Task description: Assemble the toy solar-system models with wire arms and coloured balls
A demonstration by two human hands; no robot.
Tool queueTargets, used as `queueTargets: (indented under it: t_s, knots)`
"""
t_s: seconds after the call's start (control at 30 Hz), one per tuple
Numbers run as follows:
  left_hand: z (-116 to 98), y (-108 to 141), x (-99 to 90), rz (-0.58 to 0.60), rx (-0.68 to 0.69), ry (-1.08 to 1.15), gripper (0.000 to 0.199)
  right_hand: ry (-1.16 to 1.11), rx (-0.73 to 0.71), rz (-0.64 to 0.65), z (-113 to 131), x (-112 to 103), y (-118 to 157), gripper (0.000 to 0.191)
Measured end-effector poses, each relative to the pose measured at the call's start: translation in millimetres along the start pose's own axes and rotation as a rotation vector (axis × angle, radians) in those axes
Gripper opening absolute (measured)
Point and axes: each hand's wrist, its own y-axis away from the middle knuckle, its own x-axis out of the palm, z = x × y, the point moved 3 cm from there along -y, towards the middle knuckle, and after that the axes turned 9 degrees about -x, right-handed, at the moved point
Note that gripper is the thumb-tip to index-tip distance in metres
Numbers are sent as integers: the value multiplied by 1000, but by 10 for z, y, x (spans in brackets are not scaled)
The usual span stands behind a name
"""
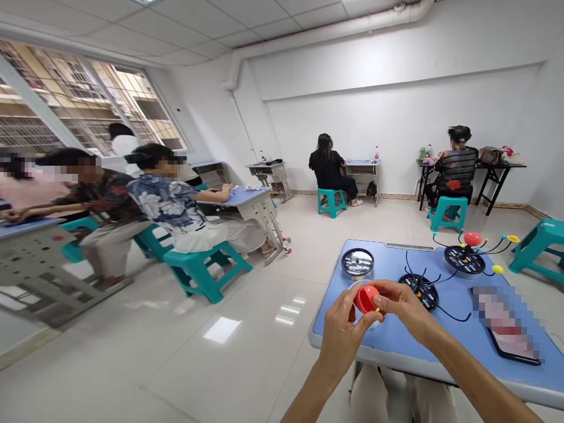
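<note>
Over the near edge of the blue desk (328,311), my left hand (341,329) and my right hand (405,302) are closed on a red plastic ball (366,298). A dark gap shows between its two shell parts, and a small yellow bit peeks out by my right fingertips. Part of a clear rim shows behind my fingers; what it belongs to is hidden. Just beyond my right hand lies a round black base (425,294) with several thin bent black rods. A round black-rimmed disc (358,262) sits beyond my left hand.
A planet model (465,261) with a red ball and coloured tips stands at the desk's far right. A smartphone (506,329) lies on the right side. Several people sit at other desks, on green stools (207,270); another green stool (540,249) stands at right.
</note>
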Motion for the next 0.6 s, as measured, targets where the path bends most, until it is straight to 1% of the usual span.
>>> queueTargets:
  t_s: [0.13,0.2,0.23,0.37,0.43,0.5,0.6]
  knots:
    - [21,47,27,135,66,46,58,-19,-12,-2,-43,25,56,38]
    - [28,70,20,170,56,57,57,-32,-18,-7,-56,22,83,38]
    - [30,78,9,161,34,65,56,-34,-19,-22,-57,18,97,38]
    - [8,93,-25,51,-62,144,49,-13,-20,-146,-1,19,161,39]
    - [-19,114,-16,21,-72,163,43,-5,-24,-161,41,49,197,39]
    - [-44,159,7,28,-71,153,44,-5,-26,-139,65,79,233,37]
    - [-77,269,33,84,-50,124,54,-26,-9,-117,57,76,290,35]
